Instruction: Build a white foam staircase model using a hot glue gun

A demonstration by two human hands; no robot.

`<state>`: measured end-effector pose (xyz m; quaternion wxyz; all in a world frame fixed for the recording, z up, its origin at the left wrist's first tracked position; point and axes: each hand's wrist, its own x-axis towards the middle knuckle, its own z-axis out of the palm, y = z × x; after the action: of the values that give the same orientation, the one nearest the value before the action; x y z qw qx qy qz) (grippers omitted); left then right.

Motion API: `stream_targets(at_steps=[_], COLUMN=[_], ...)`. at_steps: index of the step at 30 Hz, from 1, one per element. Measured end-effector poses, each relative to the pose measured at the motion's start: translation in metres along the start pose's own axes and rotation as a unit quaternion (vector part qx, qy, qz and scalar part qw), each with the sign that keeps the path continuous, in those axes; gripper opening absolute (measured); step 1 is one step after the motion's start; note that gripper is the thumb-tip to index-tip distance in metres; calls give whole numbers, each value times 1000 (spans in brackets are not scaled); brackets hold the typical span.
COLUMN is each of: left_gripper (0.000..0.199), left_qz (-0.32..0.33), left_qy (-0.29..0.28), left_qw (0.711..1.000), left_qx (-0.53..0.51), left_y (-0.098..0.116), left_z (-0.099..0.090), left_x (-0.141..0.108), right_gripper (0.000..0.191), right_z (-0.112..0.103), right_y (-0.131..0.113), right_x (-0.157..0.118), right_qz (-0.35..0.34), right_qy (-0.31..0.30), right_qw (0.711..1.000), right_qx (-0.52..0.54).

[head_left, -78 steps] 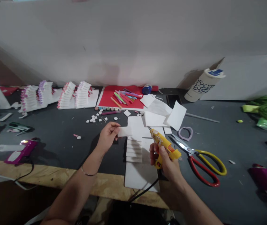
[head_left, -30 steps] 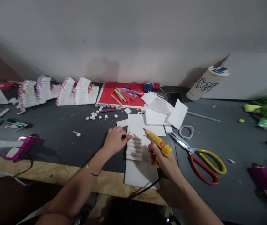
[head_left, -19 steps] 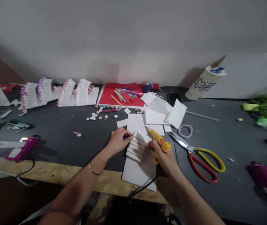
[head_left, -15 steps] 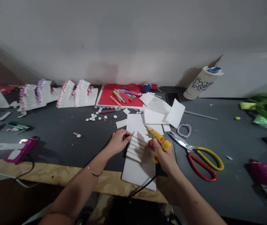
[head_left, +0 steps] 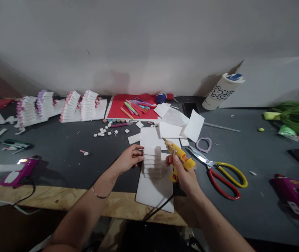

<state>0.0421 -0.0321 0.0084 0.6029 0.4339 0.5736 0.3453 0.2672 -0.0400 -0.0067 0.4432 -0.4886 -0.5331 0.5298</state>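
Note:
My right hand (head_left: pixel 184 175) grips a yellow hot glue gun (head_left: pixel 177 154), its nozzle pointing up and left beside the foam pieces. A black cord runs down from it. Overlapping white foam strips (head_left: pixel 152 162) form a stepped stack on a white foam sheet (head_left: pixel 153 194). At the stack's left edge is my left hand (head_left: pixel 128 160), with thumb and fingers apart; whether the fingertips touch the strips I cannot tell. Above the stack lie another white sheet (head_left: pixel 148 134) and a small white rectangle (head_left: pixel 134 139).
Large scissors (head_left: pixel 212 163) lie open at right, near a lilac ring (head_left: pixel 203 145). Behind are markers (head_left: pixel 138 107) on red sheets, a tumbler (head_left: pixel 223 91) and stepped white pieces (head_left: pixel 88 106). Magenta power blocks (head_left: pixel 20 171) sit at left and right. Small white pellets (head_left: pixel 102 131) lie left.
My left fingers have parted from a pinch at the stack's upper left edge and moved slightly left and down. The strips now lie straighter. My right hand still holds the glue gun.

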Motion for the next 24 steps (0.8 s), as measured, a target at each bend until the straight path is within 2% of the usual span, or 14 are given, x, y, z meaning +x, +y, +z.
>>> stream_targets(at_steps=[3,10,17,24], left_gripper=[58,44,43,38], left_qz=[5,13,15,10], left_qy=[12,28,23,16], left_qw=[1000,999,1000,1000], left_qx=[-15,-12,-9,14], left_y=[0,5,5,10], left_z=[1,4,5,6], left_x=[0,-4,-5,-7], right_gripper=[34,32,30,31], right_z=[1,8,10,11], right_y=[-5,-1,4,6], right_x=[-7,-20,-20,-20], right_qz=[0,-27,-55,-48], right_qy=[-21,-81,-72,-66], right_qw=[1000,994,992,993], right_qx=[-18,-69,-86,-89])
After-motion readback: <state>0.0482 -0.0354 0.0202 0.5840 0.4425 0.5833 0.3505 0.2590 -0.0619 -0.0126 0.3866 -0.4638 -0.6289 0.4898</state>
